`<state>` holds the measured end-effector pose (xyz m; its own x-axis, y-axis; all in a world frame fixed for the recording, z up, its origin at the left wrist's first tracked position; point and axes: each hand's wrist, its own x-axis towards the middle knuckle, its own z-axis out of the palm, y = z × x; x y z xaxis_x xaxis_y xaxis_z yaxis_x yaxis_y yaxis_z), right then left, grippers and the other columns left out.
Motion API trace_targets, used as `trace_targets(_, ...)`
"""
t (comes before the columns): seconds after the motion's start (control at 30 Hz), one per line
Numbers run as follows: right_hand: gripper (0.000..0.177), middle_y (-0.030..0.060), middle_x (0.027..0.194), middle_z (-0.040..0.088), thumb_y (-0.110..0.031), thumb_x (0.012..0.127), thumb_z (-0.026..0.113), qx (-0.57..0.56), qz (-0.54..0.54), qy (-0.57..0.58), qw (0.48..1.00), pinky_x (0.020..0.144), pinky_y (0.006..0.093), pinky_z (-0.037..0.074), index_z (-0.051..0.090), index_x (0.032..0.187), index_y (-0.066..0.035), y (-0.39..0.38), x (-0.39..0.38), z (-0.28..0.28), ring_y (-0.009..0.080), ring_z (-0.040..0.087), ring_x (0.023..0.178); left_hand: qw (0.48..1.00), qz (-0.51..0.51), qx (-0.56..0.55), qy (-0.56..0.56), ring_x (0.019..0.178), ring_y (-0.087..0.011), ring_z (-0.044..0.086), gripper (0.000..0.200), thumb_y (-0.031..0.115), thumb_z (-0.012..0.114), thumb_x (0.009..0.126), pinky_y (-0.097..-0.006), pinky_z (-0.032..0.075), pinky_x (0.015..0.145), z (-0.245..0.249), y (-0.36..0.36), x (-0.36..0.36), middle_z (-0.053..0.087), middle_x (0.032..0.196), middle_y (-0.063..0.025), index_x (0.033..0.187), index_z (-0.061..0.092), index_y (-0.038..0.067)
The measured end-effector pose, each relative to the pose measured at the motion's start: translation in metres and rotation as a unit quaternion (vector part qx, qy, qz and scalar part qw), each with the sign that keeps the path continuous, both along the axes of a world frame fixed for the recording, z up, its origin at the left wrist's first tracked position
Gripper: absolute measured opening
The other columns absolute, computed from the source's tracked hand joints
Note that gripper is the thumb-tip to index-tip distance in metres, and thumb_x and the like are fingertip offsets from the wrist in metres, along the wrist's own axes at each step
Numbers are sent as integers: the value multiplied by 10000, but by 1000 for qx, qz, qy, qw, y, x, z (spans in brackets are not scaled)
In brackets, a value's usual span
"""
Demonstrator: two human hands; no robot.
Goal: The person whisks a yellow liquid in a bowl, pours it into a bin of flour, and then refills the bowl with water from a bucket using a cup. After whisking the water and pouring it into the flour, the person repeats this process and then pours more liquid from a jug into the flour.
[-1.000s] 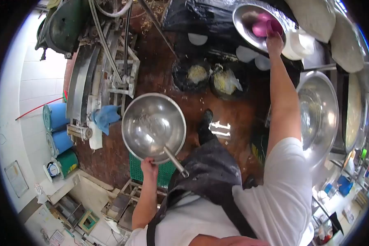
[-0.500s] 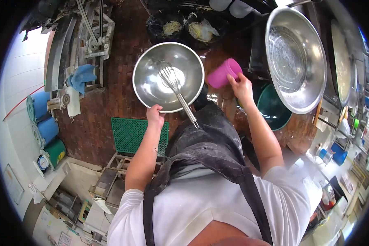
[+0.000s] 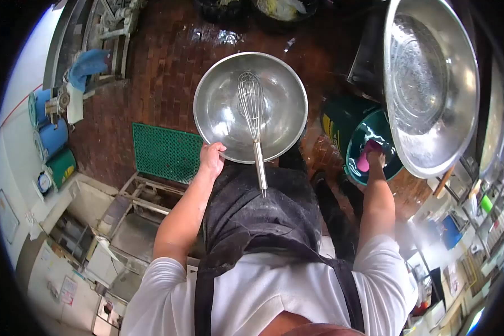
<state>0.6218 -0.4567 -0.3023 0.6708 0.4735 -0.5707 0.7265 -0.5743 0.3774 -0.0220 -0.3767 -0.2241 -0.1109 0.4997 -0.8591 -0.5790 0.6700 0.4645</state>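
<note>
A round metal bowl (image 3: 218, 120) is gripped at its near rim by my left hand (image 3: 212, 159), thumb over the edge. Inside leans a wire whisk (image 3: 252, 106), its handle sticking out over the near rim toward my dark apron. On the right, my right hand (image 3: 376, 159) reaches into a green bucket (image 3: 355, 147) and holds a pink cup (image 3: 363, 161), which is tilted inside the bucket. The fingers of that hand are partly hidden by the cup and shadow.
A large metal basin (image 3: 459, 95) stands at the right, beside and above the bucket. A green perforated mat (image 3: 165, 152) lies on the brick floor at left. Black-lined containers (image 3: 285, 14) are at the top. Metal racks (image 3: 120, 33) stand at upper left.
My right hand has moved right and down with the pink cup, from beside the bowl into the green bucket. The bowl and whisk have shifted slightly right, and the whisk's handle is more upright in view.
</note>
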Motion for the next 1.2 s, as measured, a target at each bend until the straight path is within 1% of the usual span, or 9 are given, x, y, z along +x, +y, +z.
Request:
trace_targets(0.27, 416, 178, 1318, 627, -370, 880, 639, -117, 63, 80, 988, 1029, 448, 499, 684, 1230, -148, -1, 18, -99, 361, 609, 1211, 996, 62, -40, 51, 857, -245, 626, 251, -104, 550, 685, -376, 522, 830, -23, -33, 85, 634, 905, -92, 915, 607, -22)
trace_targets(0.4, 290, 153, 1243, 673, -253, 914, 582, 12, 105, 45, 993, 933, 443, 550, 731, 1110, -99, -4, 18, -130, 350, 675, 1091, 997, 42, -37, 45, 929, -251, 632, 362, -121, 532, 693, -382, 523, 867, -33, -47, 97, 642, 986, -97, 1032, 585, -3)
trace_targets(0.57, 197, 222, 914, 722, -135, 832, 571, 192, -4, 77, 978, 838, 465, 562, 731, 863, -24, -38, 23, -133, 386, 704, 918, 998, 35, -17, 47, 956, -259, 632, 418, -131, 517, 701, -390, 517, 893, -44, -55, 115, 638, 1042, -101, 1094, 564, 3)
trace_targets(0.6, 189, 215, 906, 722, -174, 844, 620, 157, 94, 119, 976, 815, 460, 556, 738, 875, -28, -45, 32, -134, 393, 697, 906, 998, 28, -5, 50, 916, -246, 635, 404, -123, 522, 706, -378, 525, 852, -40, -51, 122, 638, 1023, -93, 1087, 566, 6)
trace_targets(0.73, 252, 165, 974, 734, -294, 822, 775, 377, 59, 122, 916, 780, 425, 543, 764, 950, -76, -51, 10, -78, 350, 703, 903, 1000, -15, -3, 19, 839, -212, 639, 409, -124, 525, 713, -354, 542, 742, -50, -50, 130, 636, 993, -71, 1097, 559, 13)
trace_targets(0.83, 195, 142, 1039, 722, -209, 816, 794, 480, 83, 193, 852, 801, 412, 543, 768, 969, -91, -40, 3, -13, 332, 692, 944, 999, -29, -3, 27, 847, -208, 637, 456, -142, 514, 710, -351, 549, 753, -50, -44, 146, 636, 993, -71, 1133, 547, 26)
trace_targets(1.1, 244, 136, 1033, 675, -212, 765, 832, 426, 372, 211, 798, 789, 453, 547, 716, 957, -116, 45, -51, 159, 368, 669, 916, 996, -90, 22, 12, 833, -192, 627, 475, -122, 487, 790, -344, 564, 716, -40, -11, 187, 621, 1032, -70, 1231, 515, 52)
trace_targets(1.17, 243, 123, 987, 654, -273, 797, 803, 309, 409, 237, 825, 761, 478, 543, 696, 942, -111, 65, -68, 177, 367, 666, 913, 994, -107, 29, 6, 805, -161, 616, 451, -112, 491, 812, -330, 555, 676, -49, -4, 187, 614, 1002, -56, 1230, 510, 56)
trace_targets(1.2, 391, 172, 1135, 635, -458, 877, 688, 146, 362, 235, 890, 867, 489, 525, 700, 1062, -113, 77, -80, 188, 377, 652, 1006, 995, -92, 32, -5, 790, -155, 601, 485, -121, 486, 789, -328, 546, 641, -43, 2, 190, 601, 975, -46, 1237, 506, 63)
